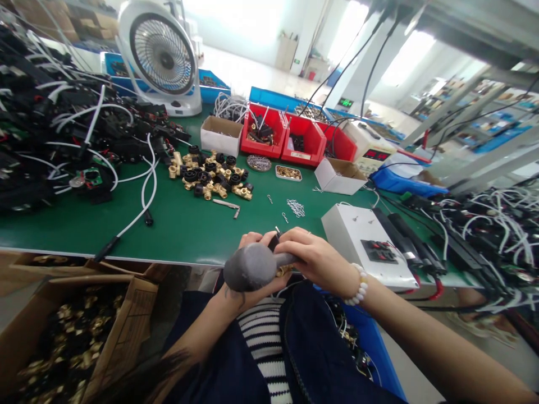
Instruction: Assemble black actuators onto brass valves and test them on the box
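Note:
Just past the table's front edge, over my lap, both hands are close together. My right hand (305,252) is closed round the narrow handle of a grey mallet (250,267), whose rounded head points towards me. Its fingertips meet at a small black part (273,242) with a thin metal tip sticking up. Beneath the mallet, my left hand (256,283) is closed round this part, partly covered by the head. A bit of brass fitting (283,271) shows between my hands. Several metal spring clips (296,208) lie ahead on the green table (189,230), near a bent metal tool (227,206).
Brass fittings with black caps (214,174) are heaped mid-table. Behind stand red bins (263,132), white boxes and a fan (162,56). A grey-white switch box (362,241) is at right, wired black assemblies (42,134) at left. A cardboard box (126,336) stands low left.

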Available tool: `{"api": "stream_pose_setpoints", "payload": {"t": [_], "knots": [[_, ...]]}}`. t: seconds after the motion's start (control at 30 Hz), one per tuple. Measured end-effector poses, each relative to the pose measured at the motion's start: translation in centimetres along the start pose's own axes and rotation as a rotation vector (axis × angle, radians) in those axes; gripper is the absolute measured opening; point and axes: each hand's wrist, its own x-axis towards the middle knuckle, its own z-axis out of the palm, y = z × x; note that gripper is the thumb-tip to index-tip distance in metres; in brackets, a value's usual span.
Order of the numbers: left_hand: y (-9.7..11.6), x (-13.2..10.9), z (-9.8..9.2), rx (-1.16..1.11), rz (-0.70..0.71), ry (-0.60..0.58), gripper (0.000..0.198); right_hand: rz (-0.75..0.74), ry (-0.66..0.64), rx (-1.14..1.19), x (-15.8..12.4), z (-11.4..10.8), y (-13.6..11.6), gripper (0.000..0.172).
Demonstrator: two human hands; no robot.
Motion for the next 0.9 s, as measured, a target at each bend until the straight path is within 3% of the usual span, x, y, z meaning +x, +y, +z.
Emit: {"api": "stream_pose_setpoints", "payload": {"t": [0.17, 0.3, 0.37, 0.47, 0.57, 0.73, 0.9], "knots": [[-1.3, -0.4, 0.9, 0.007, 0.016, -0.008, 0.070, -0.125, -0.094, -0.110, 0.0, -0.2, 0.8, 0.017], [-2.0, -0.2, 0.7, -0.014, 0.051, -0.067, 0.064, -0.143, -0.056, -0.148, -0.6, -0.2, 0.6, 0.022], [-1.8, -0.1, 0.3, -0.026, 0.028, -0.065, 0.063, -0.021, 0.028, -0.073, -1.2, -0.8, 0.2, 0.021], [-0.7, -0.1, -0.1, -0.050, -0.029, -0.028, 0.067, 0.341, 0.184, 0.060, -2.5, -2.5, -0.9, 0.010], [0.3, -0.3, 0.0, -0.075, -0.067, 0.013, 0.069, 0.626, 0.268, 0.286, -4.3, -3.4, -1.9, 0.025], [0.8, -0.8, 0.5, -0.141, -0.109, 0.082, 0.054, 0.708, 0.340, 0.646, -7.1, -1.5, -2.7, 0.041], [0.9, -0.7, 0.4, -0.151, -0.113, 0.105, 0.035, 0.817, 0.377, 0.608, -7.0, -0.4, -2.9, 0.053]]}}
